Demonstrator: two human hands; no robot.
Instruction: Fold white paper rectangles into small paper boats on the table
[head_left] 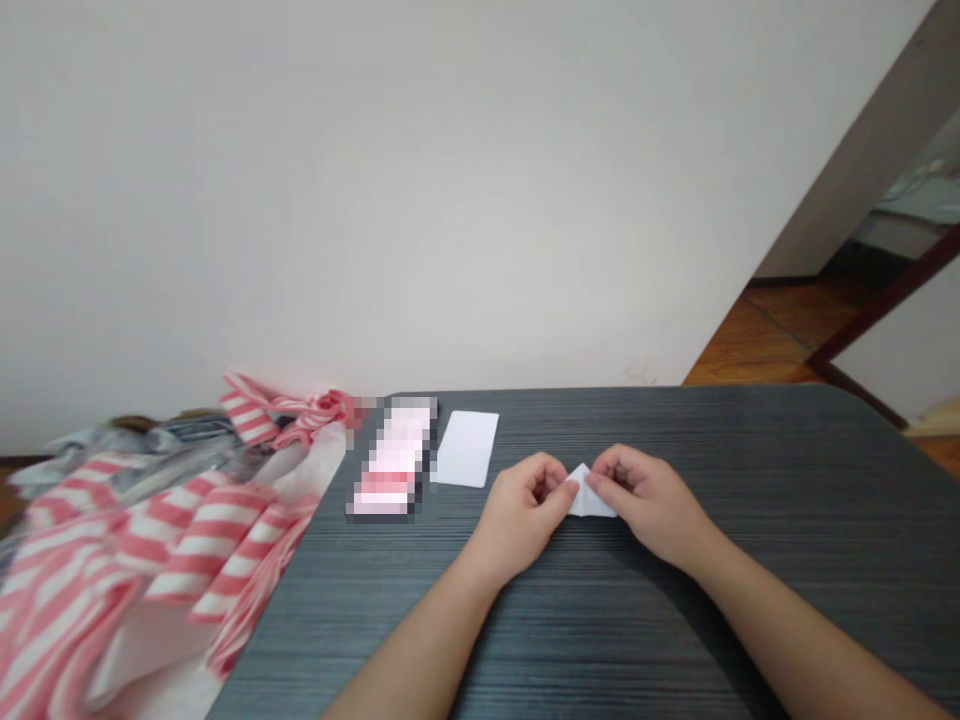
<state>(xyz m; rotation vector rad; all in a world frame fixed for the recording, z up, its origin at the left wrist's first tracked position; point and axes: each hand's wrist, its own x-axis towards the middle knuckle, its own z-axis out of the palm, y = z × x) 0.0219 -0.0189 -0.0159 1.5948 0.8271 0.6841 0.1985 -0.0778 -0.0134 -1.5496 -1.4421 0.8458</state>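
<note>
Head view: you pinch a small folded paper (596, 503) on the surface (675, 620), toward its far edge.
Your left hand (525, 500) and right hand (646, 497) each close fingertips on it, other fingers curled; best align the edges, then press the crease flat against the surface.
</note>
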